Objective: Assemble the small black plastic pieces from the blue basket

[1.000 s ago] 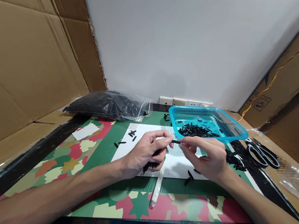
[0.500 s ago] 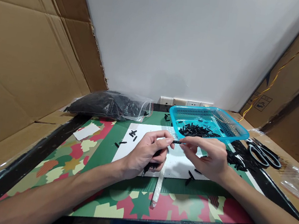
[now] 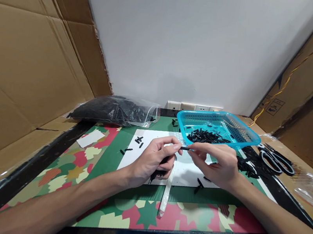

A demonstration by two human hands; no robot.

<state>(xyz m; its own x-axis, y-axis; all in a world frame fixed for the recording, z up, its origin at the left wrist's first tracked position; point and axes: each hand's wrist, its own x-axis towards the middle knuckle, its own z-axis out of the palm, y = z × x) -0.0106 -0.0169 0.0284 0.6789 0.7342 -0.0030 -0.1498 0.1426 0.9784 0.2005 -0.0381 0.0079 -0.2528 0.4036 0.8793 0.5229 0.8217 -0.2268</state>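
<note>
A thin black stick-like piece (image 3: 184,148) is held level between both hands over a white sheet (image 3: 144,158). My left hand (image 3: 157,156) pinches its left end between thumb and forefinger, while the curled lower fingers wrap around several more black pieces (image 3: 159,173). At its other end, the fingertips of my right hand (image 3: 216,162) are closed on it. Loose black pieces (image 3: 139,140) lie on the sheet to the left, and others (image 3: 199,185) lie below my right hand. A white strip (image 3: 165,197) runs from under the hands toward the table's front edge.
A blue basket (image 3: 221,117) with many black pieces stands behind my right hand. Scissors (image 3: 275,161) and a black pile (image 3: 246,167) are to the right. A clear bag of black material (image 3: 113,109) lies back left. Cardboard walls (image 3: 30,53) flank the table.
Both hands stay almost still, with the black piece held between them. The view has shifted very slightly.
</note>
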